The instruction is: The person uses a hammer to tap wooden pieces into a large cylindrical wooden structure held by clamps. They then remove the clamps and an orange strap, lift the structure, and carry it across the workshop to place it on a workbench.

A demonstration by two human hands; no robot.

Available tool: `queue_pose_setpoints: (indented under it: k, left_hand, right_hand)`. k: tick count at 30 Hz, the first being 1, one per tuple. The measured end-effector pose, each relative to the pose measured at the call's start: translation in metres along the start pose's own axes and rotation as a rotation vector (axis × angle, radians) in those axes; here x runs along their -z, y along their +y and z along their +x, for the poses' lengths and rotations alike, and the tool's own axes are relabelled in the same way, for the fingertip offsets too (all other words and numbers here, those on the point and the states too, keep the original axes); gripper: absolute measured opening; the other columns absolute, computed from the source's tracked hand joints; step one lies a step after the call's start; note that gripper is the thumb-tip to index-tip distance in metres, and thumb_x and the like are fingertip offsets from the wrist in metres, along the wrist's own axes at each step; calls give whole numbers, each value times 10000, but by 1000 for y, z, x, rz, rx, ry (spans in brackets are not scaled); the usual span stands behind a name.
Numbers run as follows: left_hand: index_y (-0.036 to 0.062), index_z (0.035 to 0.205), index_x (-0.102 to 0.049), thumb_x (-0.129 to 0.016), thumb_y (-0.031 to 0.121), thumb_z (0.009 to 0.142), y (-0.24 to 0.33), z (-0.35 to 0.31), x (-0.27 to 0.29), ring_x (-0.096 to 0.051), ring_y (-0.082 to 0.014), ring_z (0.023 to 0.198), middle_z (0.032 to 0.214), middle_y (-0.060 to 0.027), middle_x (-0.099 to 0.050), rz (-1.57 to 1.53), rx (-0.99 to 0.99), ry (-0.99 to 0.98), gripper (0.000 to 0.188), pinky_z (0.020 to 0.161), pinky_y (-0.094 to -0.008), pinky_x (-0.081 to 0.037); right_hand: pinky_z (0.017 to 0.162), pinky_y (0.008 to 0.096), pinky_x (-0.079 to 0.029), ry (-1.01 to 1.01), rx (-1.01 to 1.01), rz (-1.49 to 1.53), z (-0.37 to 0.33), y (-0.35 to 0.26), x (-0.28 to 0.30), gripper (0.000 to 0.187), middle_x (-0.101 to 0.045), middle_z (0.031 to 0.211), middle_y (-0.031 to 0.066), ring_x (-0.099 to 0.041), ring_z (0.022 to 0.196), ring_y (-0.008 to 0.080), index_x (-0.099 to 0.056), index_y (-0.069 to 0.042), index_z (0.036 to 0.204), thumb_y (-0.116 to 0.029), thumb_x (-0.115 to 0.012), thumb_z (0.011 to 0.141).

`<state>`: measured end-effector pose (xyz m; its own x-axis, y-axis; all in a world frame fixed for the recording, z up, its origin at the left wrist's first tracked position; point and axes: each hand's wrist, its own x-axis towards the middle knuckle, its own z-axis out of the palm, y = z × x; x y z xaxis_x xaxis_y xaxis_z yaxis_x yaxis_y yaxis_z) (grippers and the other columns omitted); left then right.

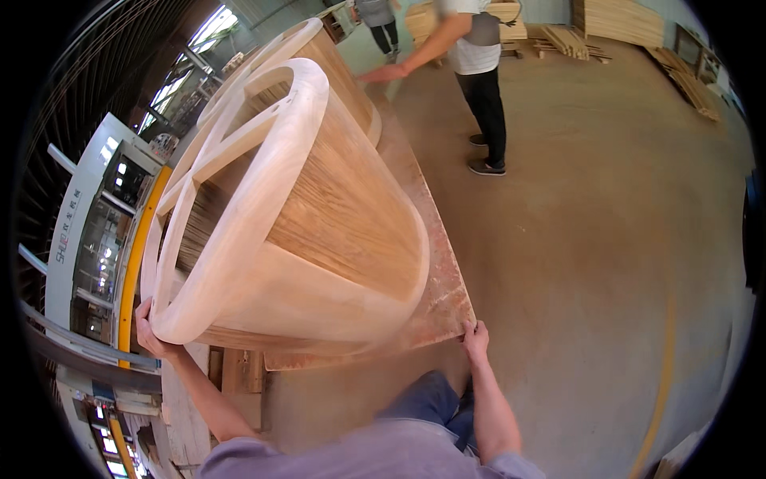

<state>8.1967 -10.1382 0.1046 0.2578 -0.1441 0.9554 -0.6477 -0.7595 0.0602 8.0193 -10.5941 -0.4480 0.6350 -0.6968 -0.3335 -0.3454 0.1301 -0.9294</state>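
A large unpainted wooden furniture frame point(335, 223) with rounded corners, a thick pale rim and open crossbars stands on a worn reddish board point(435, 291). At its near left corner, my left hand point(153, 334) is closed round the frame's rim, some fingers hidden behind the wood. My right hand point(476, 339) grips the near right corner of the board, thumb on top and the other fingers partly out of sight. Behind the first piece, a second similar wooden frame point(351, 88) rests farther along.
A co-worker point(479, 72) stands by the far frame, one arm stretched toward it; another person point(375, 20) is farther back. A machine with a yellow bar point(144, 263) stands at left. Wood blocks point(241, 375) lie below the board's left end. Stacked timber point(618, 24) lines the back.
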Motion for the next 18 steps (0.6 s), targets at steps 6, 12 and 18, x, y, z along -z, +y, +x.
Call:
queue_pose_setpoints:
  k: [6, 12, 18]
  left_hand:
    - [-98, 1014, -635, -399, 399, 902, 20, 13, -80, -638, -318, 852, 961, -221, -666, 69, 93, 3, 562, 784, -410, -528]
    - [-62, 992, -633, -347, 427, 873, 45, 24, -130, -608, -281, 849, 926, -162, -644, 111, 204, -24, 579, 788, -392, -492]
    - [-59, 986, -627, -326, 397, 880, 54, 28, -134, -600, -269, 876, 932, -154, -638, 136, 257, -28, 556, 804, -388, -481]
  right_hand:
    - [712, 412, -502, -89, -135, -29, 96, -44, 15, 330, -660, 820, 202, -664, 765, 324, -589, 11, 926, -317, -624, 915]
    - [443, 266, -467, -170, -82, -30, 161, -84, 20, 193, -624, 710, 66, -619, 535, 143, -545, -23, 964, -212, -586, 974]
    - [448, 272, -471, -369, -192, 42, 183, -128, 33, 204, -626, 716, 81, -633, 560, 153, -528, -27, 972, -224, -579, 975]
